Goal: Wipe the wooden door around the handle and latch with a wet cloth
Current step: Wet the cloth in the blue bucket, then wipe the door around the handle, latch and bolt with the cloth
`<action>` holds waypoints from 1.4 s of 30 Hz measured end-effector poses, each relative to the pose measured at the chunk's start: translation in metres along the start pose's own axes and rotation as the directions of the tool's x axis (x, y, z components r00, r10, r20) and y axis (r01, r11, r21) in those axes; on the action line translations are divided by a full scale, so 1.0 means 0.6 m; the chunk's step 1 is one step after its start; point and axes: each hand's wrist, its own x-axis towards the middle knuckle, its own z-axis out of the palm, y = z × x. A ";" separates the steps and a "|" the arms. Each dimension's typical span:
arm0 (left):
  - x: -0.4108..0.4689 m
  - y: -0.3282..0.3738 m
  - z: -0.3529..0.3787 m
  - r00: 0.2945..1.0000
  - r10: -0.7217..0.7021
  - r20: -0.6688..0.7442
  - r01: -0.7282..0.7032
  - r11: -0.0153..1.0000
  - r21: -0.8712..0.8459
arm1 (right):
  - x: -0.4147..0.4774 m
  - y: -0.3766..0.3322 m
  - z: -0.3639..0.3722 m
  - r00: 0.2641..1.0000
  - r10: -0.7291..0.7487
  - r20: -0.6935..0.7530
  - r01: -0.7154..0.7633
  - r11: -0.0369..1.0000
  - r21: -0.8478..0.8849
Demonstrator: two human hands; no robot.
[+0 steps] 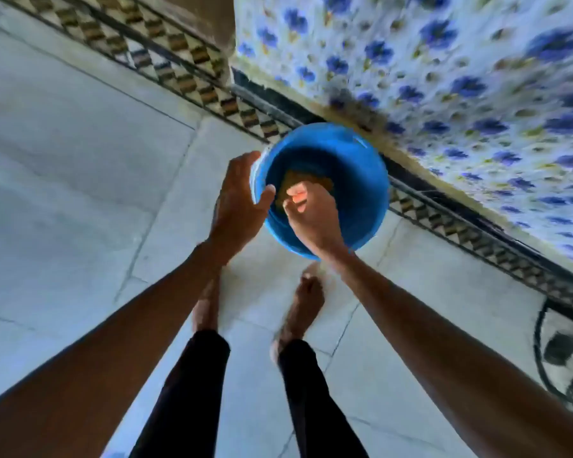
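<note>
we note the pale tiled floor (80, 160) and a wall (444, 77) tiled with blue flowers. a blue bucket (361, 180) stands on the floor beside that wall. our left hand (242, 196) rests on its rim, fingers loosely spread, holding nothing. our right hand (311, 213) reaches inside, fingers closed on a yellowish cloth (295, 180). the view is blurred.

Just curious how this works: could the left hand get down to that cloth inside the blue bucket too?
Probably yes. The left hand rests at the blue bucket's open rim, beside the cloth that the right hand grips.
</note>
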 end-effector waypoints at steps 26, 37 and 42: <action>-0.012 0.001 0.025 0.977 -0.197 0.082 0.193 0.979 0.060 | 0.065 0.017 -0.085 0.955 0.149 0.257 -0.158 0.987 0.013; -0.118 0.507 -0.494 0.978 -0.147 0.147 0.202 0.835 -0.512 | -0.190 -0.556 -0.543 0.896 0.117 0.428 -0.420 0.535 0.733; -0.167 0.701 -0.725 0.978 -0.042 0.205 0.146 0.841 -0.521 | -0.281 -0.810 -0.679 0.910 0.043 0.413 -0.405 0.320 0.857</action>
